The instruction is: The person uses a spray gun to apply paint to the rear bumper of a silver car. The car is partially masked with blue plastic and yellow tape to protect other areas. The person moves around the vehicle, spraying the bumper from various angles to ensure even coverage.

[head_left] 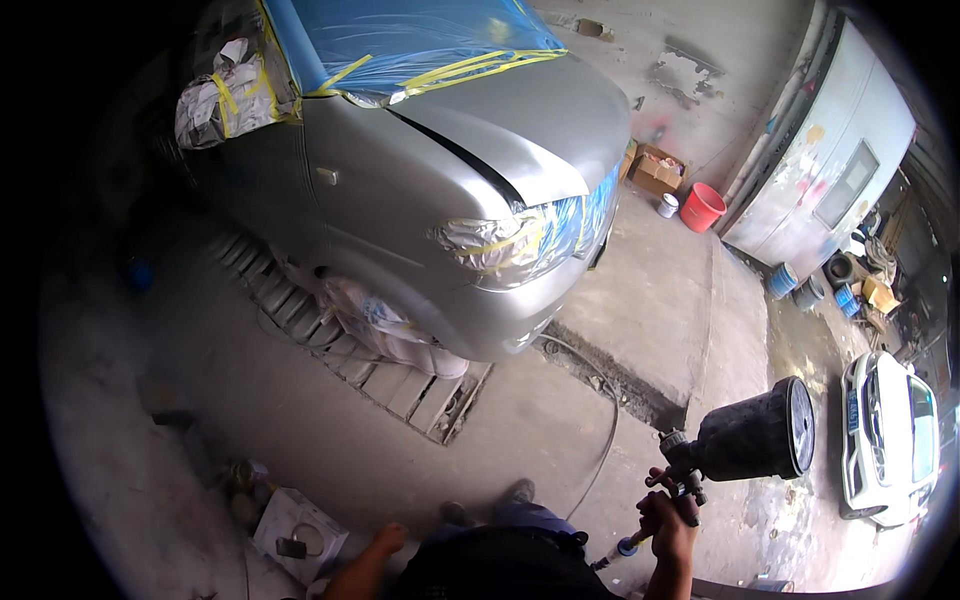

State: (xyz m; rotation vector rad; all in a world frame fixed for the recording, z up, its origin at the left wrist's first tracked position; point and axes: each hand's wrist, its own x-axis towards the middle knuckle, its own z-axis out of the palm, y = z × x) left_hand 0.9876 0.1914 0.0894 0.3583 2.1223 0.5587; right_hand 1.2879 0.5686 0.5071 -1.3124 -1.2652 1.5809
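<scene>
My right hand [668, 522] is closed around the handle of a spray gun [686, 476], held up at the right. A large black paint cup [745, 438] tilts sideways from the top of the gun. Below the grip, an air hose fitting with a blue ring [627, 547] hangs by my wrist. My left hand [390, 538] is low beside my body, fingers curled in and no object visible in them. Ahead stands a silver-grey car [400, 200], apart from both hands. Blue film [420, 45] and yellow tape mask its windscreen; its headlight [500, 243] and front wheel [385, 325] are wrapped too.
A hose [612, 420] runs across the floor near a trench [640, 395]. Slatted floor grating [400, 385] lies beneath the car. A red bucket [703, 207], cardboard box [658, 172] and metal door [830, 150] are at the far right. A white car [885, 430] stands right; a white box [297, 535] sits lower left.
</scene>
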